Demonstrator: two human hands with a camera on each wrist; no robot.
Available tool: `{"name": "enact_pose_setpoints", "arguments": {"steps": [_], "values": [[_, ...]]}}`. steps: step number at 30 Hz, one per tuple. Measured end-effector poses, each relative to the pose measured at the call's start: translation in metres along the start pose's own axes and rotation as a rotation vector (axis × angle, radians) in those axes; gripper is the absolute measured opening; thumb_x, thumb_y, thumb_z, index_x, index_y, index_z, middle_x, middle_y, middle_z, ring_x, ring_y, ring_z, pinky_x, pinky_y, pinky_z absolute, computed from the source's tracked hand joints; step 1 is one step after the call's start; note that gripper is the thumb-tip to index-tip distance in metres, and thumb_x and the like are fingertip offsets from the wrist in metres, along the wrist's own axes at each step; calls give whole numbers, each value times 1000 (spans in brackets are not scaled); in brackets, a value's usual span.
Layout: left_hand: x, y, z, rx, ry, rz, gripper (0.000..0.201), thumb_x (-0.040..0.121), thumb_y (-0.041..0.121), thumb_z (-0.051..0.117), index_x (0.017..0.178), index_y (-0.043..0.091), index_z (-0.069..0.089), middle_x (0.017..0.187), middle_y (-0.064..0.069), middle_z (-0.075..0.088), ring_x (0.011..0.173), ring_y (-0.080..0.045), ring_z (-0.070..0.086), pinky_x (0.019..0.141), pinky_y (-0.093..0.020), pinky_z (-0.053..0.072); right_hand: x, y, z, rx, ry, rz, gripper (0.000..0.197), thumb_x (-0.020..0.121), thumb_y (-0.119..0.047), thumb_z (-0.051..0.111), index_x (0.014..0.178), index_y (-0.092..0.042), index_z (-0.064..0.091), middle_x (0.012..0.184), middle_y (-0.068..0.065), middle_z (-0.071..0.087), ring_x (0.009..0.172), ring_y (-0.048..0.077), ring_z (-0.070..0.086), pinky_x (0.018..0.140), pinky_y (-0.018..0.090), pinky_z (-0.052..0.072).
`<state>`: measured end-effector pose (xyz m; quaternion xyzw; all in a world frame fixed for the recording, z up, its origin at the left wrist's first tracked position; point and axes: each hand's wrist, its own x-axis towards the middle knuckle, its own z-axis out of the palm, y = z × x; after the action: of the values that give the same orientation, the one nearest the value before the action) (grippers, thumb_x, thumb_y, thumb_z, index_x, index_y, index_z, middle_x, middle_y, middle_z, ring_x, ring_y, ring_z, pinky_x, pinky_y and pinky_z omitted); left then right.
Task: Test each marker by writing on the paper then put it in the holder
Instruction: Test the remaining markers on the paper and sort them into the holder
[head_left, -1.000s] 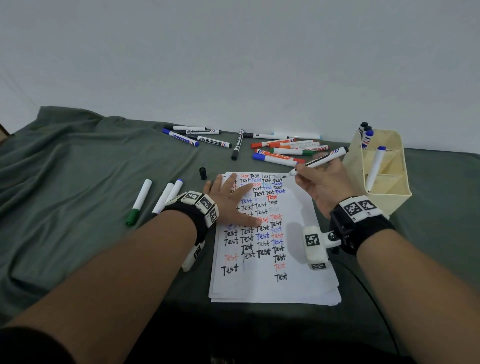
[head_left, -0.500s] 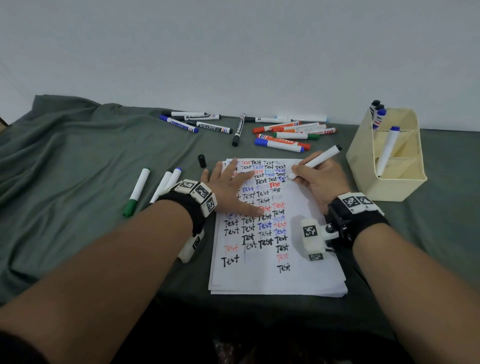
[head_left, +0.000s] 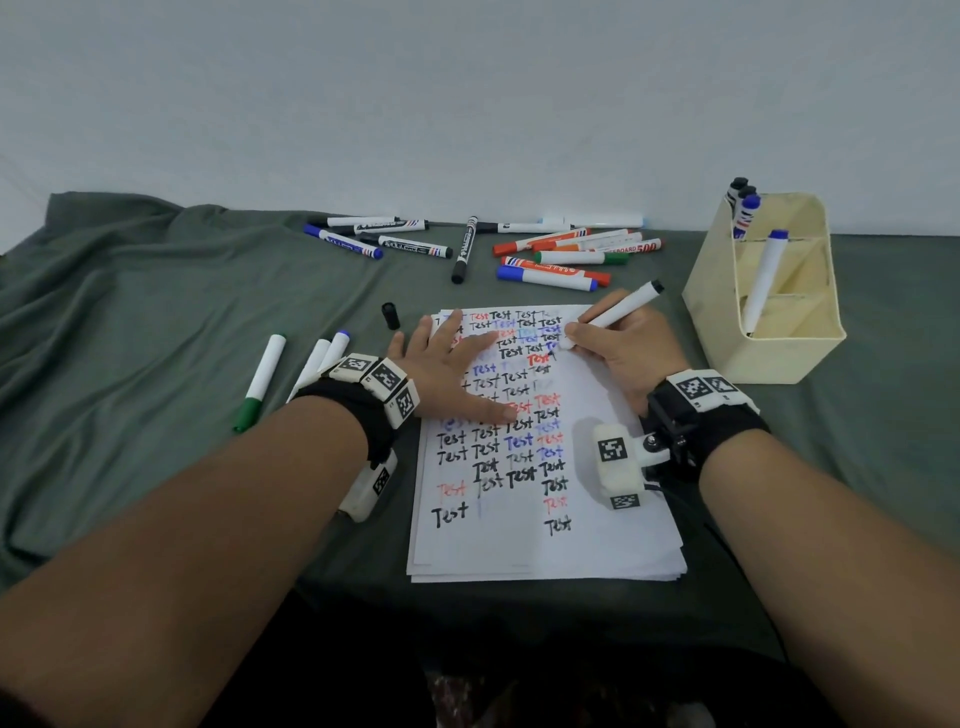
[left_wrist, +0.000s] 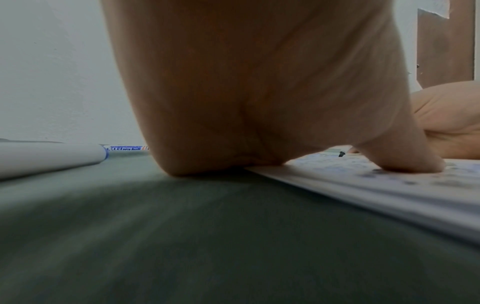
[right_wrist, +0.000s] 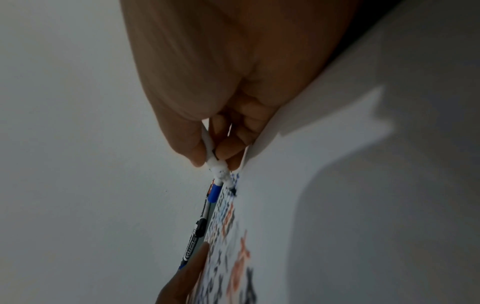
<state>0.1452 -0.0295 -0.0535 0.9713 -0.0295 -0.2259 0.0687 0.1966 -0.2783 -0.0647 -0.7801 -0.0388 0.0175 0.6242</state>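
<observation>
My right hand (head_left: 618, 343) pinches an uncapped white marker (head_left: 621, 307) with a black end. Its black tip (right_wrist: 233, 190) touches the paper (head_left: 597, 530) beside the written rows of "Test". My left hand (head_left: 447, 364) lies flat on the upper left part of the sheet stack, fingers spread, thumb (left_wrist: 405, 156) pressing on the paper (left_wrist: 389, 185). The cream holder (head_left: 779, 353) stands to the right of the paper with several markers in it, among them a white one with a blue cap (head_left: 763, 280).
A loose black cap (head_left: 390, 315) lies just left of the paper's top. Three markers (head_left: 262, 379) lie left of my left wrist. Several more markers (head_left: 550, 254) are scattered along the back by the wall. A green cloth (head_left: 130, 338) covers the table.
My right hand has brought the marker down from above the paper's top edge until its tip rests on the sheet. The left hand has stayed flat on the paper.
</observation>
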Motion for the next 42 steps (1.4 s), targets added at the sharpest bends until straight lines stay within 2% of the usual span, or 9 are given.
{"name": "enact_pose_setpoints", "arguments": {"steps": [2,4,9,14,19,23,27,31,42], "values": [[0,0,0,2,3,-1,132,35,111,34,147,59,-11,162,11,-29,150,-25,-26,117,-55,-15,1,-1,0,-32,3,-8,14,83,-18,82,81,-17,68,80,6,76,78,20,75,71,33,59],[-1,1,-1,4,3,1,132,36,111,34,148,59,-11,162,10,-29,150,-26,-25,117,-56,-14,1,0,-1,-46,32,-10,15,83,-19,81,78,-21,67,78,5,75,75,17,72,73,37,57],[-2,1,0,-4,5,5,131,36,110,35,147,60,-11,162,11,-29,150,-26,-26,117,-56,-15,-1,2,-2,-4,29,10,15,82,-18,82,78,-19,67,72,1,74,64,7,68,63,26,53],[0,0,1,-6,10,6,130,35,111,35,147,61,-11,162,12,-28,150,-25,-26,117,-55,-15,1,3,-3,-17,54,14,15,81,-19,81,81,-16,67,76,5,75,68,12,69,71,36,58],[0,-1,1,-10,8,3,129,35,111,36,145,62,-12,162,13,-28,150,-25,-26,116,-55,-16,1,4,-4,-16,29,11,20,80,-17,81,71,-28,66,75,5,74,65,10,68,68,34,55],[1,-1,1,-9,10,6,129,36,111,36,145,62,-12,162,12,-28,150,-25,-26,116,-55,-16,0,4,-5,29,65,22,20,79,-18,81,71,-28,65,80,14,74,70,18,68,76,43,57],[0,-1,1,-7,9,1,129,36,111,36,145,62,-12,162,12,-28,150,-25,-26,117,-55,-15,-2,2,-4,4,46,26,20,78,-21,81,69,-32,67,72,3,73,66,12,67,72,39,57],[0,-1,0,-9,7,0,128,36,111,36,145,62,-12,162,12,-28,150,-25,-26,117,-55,-15,-3,0,-4,24,61,24,24,76,-17,79,66,-32,64,71,5,71,68,16,65,72,42,55],[-5,1,-3,-3,-5,4,129,40,109,37,148,58,-11,162,10,-29,150,-26,-26,118,-56,-15,-4,1,-5,37,93,36,15,64,-32,78,70,-31,65,74,9,72,67,19,65,72,44,57]]}}
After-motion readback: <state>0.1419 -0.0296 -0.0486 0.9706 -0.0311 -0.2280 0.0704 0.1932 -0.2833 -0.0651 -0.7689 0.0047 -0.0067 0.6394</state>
